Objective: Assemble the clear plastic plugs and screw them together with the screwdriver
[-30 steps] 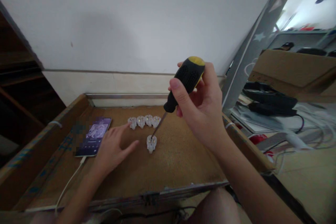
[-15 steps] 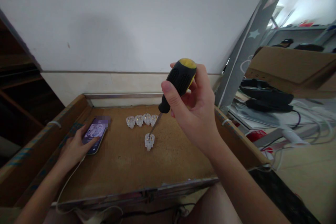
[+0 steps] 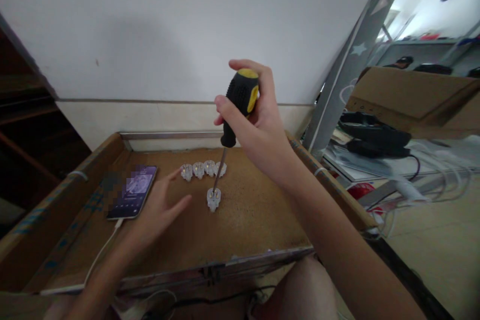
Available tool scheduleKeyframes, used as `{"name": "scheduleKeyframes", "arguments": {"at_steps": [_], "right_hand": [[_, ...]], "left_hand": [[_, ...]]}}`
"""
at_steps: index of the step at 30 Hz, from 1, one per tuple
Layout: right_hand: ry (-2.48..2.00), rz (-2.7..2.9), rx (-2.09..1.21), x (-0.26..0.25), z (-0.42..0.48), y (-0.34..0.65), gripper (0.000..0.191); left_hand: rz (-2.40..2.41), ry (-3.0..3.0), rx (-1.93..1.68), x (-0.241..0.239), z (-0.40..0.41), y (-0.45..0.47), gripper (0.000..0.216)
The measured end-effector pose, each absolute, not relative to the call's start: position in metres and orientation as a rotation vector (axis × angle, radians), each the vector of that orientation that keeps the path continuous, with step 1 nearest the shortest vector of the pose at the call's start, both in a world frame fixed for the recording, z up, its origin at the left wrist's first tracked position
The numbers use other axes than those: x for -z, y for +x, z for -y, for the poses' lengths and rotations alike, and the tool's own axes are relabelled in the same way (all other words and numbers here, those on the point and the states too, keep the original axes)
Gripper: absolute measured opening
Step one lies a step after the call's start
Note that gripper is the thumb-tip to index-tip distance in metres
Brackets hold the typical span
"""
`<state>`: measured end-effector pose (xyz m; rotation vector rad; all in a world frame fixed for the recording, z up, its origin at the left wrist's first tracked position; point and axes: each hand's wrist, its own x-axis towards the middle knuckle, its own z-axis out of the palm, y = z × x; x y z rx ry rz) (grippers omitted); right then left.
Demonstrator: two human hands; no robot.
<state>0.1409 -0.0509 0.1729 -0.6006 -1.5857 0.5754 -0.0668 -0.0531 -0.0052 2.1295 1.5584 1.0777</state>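
The right hand [image 3: 264, 122] is wrapped around the fat handle of a black and yellow screwdriver [image 3: 240, 91], with its thumb along the side. The screwdriver leans a little, with its yellow end up and its thin metal rod pointing down. The tip meets the top of 1 small clear plastic piece [image 3: 213, 201], which sits by itself near the middle of a brown wooden tray [image 3: 258, 215]. Just behind it, 4 more clear pieces [image 3: 198, 170] stand side by side in a row, with bits of shiny metal inside. The rod passes in front of the last 1 on the right. The left hand [image 3: 159, 212] is loose, with its fingers spread out above the tray. 1 fingertip is right by the first piece in the row, but I cannot tell if they touch. On the other side of that hand lies a phone [image 3: 137, 191] with its screen lit up and a white cable [image 3: 100, 256] plugged into its near end. A pale wall [image 3: 180, 40] stands behind the tray.
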Motion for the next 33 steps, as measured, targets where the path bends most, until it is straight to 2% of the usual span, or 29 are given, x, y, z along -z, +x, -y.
{"name": "scheduleKeyframes", "arguments": {"at_steps": [3,8,20,28,30,33], "right_hand": [[-0.582,1.545,-0.716,-0.178,0.042,0.137,0.037],[-0.542,1.425,-0.963,-0.185,0.041,0.136,0.034],[-0.527,1.45,-0.851,-0.174,0.048,0.124,0.032],[-0.616,1.59,-0.642,-0.183,0.05,0.124,0.028],[-0.601,1.593,-0.692,-0.187,0.049,0.127,0.023],[-0.541,1.615,-0.932,-0.193,0.046,0.131,0.019]], "left_hand": [[-1.241,2.28,-0.87,0.018,0.048,-0.029,0.062],[-1.187,2.189,-0.828,0.039,0.034,-0.011,0.044],[-1.233,2.251,-0.879,0.041,0.039,-0.013,0.044],[-1.272,2.248,-0.885,0.038,0.04,-0.012,0.045],[-1.28,2.25,-0.895,0.038,0.041,-0.012,0.046],[-1.285,2.254,-0.901,0.037,0.041,-0.014,0.044]]}}
